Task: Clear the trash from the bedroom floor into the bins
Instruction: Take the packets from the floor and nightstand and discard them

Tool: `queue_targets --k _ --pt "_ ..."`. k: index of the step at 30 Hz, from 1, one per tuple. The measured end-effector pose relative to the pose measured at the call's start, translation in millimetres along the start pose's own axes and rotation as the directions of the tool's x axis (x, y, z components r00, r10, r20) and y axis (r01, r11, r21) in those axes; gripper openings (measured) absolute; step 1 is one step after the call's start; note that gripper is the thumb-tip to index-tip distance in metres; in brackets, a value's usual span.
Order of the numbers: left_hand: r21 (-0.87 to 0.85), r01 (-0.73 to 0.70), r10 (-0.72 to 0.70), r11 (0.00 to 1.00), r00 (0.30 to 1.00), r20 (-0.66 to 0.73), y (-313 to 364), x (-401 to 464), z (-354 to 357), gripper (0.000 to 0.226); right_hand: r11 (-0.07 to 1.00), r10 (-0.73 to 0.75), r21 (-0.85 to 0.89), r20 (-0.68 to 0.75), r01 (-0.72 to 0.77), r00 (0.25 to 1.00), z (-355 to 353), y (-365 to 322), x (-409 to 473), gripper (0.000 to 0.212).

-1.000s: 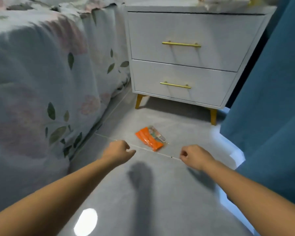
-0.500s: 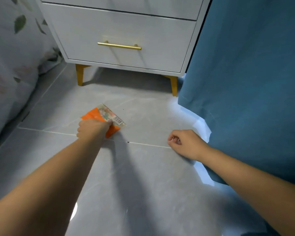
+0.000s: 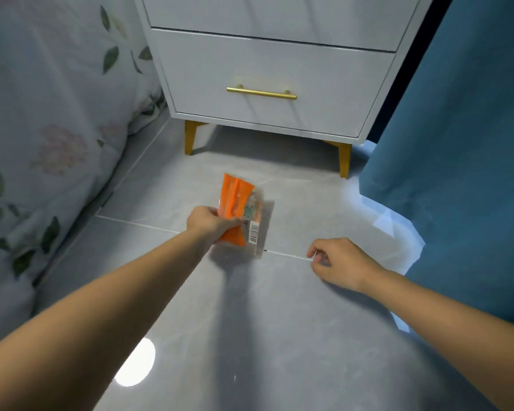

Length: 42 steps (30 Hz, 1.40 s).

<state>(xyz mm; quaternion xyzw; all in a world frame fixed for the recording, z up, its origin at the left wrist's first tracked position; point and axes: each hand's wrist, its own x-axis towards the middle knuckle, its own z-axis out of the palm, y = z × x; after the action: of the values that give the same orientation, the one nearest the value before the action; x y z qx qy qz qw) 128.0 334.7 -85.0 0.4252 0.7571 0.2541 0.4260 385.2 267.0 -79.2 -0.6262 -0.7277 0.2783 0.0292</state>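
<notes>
An orange snack wrapper [image 3: 235,203] with a clear part and a barcode label is lifted off the grey tiled floor, held upright. My left hand [image 3: 209,222] grips it at its lower left edge, fingers closed on the plastic. My right hand [image 3: 340,262] hovers low over the floor to the right, fingers loosely curled with nothing in them. No bin is in view.
A white nightstand [image 3: 267,81] with gold handle and gold legs stands straight ahead. A bed with a floral cover [image 3: 48,120] runs along the left. A blue curtain [image 3: 463,143] hangs on the right. The glossy floor [image 3: 250,336] stretches toward me.
My left hand reached the wrapper on the floor, closed on it and has raised it upright. My right hand stayed curled at the right.
</notes>
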Motion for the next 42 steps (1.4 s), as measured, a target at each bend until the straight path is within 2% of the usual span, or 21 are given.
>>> queue_targets --k 3,5,10,13,15,18,20,22,24,26,28,30,32,33,37,39,42 --pt "0.091 -0.107 0.105 0.99 0.994 0.034 5 -29 -34 0.033 0.999 -0.048 -0.007 0.018 0.048 0.999 -1 -28 3 0.018" --pt "0.189 -0.157 0.15 0.97 0.987 0.05 3 -49 -63 0.039 0.998 -0.068 -0.016 -0.003 0.068 0.998 -5 -49 1 0.021" --pt "0.18 -0.185 0.173 0.966 0.981 0.083 4 -102 -136 0.076 0.99 -0.127 0.055 -0.085 0.132 0.988 -19 -101 -1 0.034" --pt "0.074 -0.201 0.202 0.977 0.979 -0.009 15 -122 -177 0.064 0.972 -0.143 0.158 -0.179 0.172 0.973 -55 -137 -1 0.029" --pt "0.099 -0.239 0.238 0.966 0.971 0.028 38 -136 -200 0.061 0.962 -0.205 0.132 -0.219 0.237 0.954 -92 -166 -4 0.028" --pt "0.049 -0.224 0.218 0.973 0.97 0.112 82 -160 -230 0.036 0.941 -0.303 0.043 -0.33 0.335 0.894 -169 -206 -10 0.024" --pt "0.014 -0.228 0.224 0.974 0.966 0.129 107 -167 -242 0.031 0.922 -0.34 0.02 -0.434 0.386 0.834 -227 -225 -13 0.025" --pt "-0.004 -0.254 0.253 0.967 0.961 0.11 127 -174 -249 0.034 0.91 -0.341 0.011 -0.546 0.414 0.765 -286 -236 -13 0.017" --pt "-0.051 -0.248 0.252 0.967 0.963 0.094 146 -180 -253 0.043 0.899 -0.29 0.045 -0.682 0.435 0.671 -347 -241 -13 0.015" --pt "-0.064 -0.238 0.243 0.969 0.965 0.095 161 -189 -256 0.039 0.906 -0.168 0.107 -0.798 0.41 0.579 -403 -236 -14 0.019" --pt "-0.097 -0.226 0.236 0.969 0.967 0.098 172 -195 -258 0.028 0.921 -0.002 0.212 -0.836 0.327 0.548 -449 -221 -11 0.027" --pt "-0.124 -0.206 0.218 0.971 0.972 0.093 178 -200 -258 0.025 0.925 0.179 0.349 -0.748 0.15 0.64 -480 -201 -2 0.048" --pt "-0.157 -0.185 0.199 0.97 0.976 0.083 180 -203 -259 0.026 0.9 0.345 0.427 -0.568 -0.09 0.747 -492 -191 3 0.077" --pt "-0.16 -0.171 0.186 0.972 0.979 0.079 181 -205 -259 0.027 0.863 0.425 0.468 -0.47 -0.19 0.774 -492 -188 4 0.085" --pt "-0.189 -0.138 0.153 0.972 0.986 0.067 185 -213 -262 0.025 0.669 0.58 0.658 -0.17 -0.346 0.797 -477 -171 10 0.067" --pt "-0.197 -0.134 0.145 0.971 0.988 0.043 188 -215 -263 0.025 0.588 0.608 0.707 -0.065 -0.393 0.791 -468 -162 13 0.069" --pt "-0.196 -0.112 0.123 0.974 0.991 0.047 197 -218 -261 0.035 0.492 0.558 0.816 -0.029 -0.302 0.829 -456 -156 22 0.063"
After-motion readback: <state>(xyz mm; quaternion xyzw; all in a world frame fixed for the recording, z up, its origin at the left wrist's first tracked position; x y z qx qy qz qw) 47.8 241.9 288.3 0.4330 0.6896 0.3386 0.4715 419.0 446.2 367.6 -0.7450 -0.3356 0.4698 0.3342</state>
